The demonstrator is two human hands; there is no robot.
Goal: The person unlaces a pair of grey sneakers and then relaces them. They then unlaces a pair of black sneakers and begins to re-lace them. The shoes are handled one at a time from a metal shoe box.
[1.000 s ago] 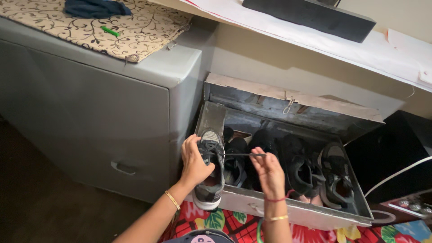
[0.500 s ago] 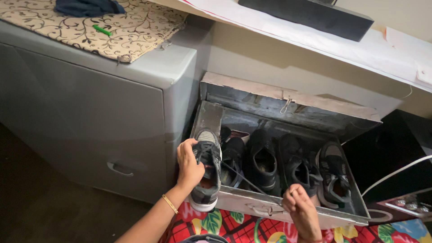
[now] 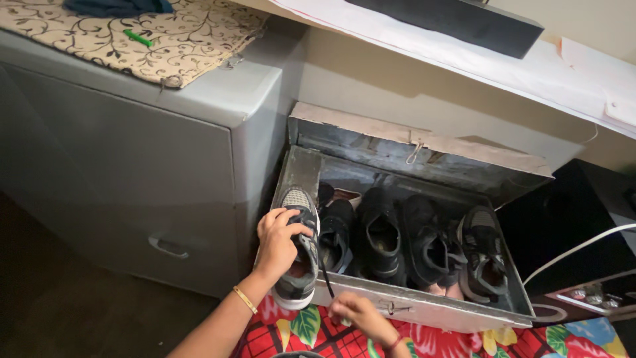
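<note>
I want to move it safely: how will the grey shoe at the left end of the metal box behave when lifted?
The grey shoe probably lifts lightly; the left hand alone holds it. Its mesh upper likely bends. The loose black lace looks floppy and may snag on the metal box.

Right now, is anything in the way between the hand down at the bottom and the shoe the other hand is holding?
Nothing visible blocks it. The right hand is low, in front of the metal box's front edge. The grey shoe, gripped by the left hand, sits just up and left, its black lace hanging toward that hand.
</note>
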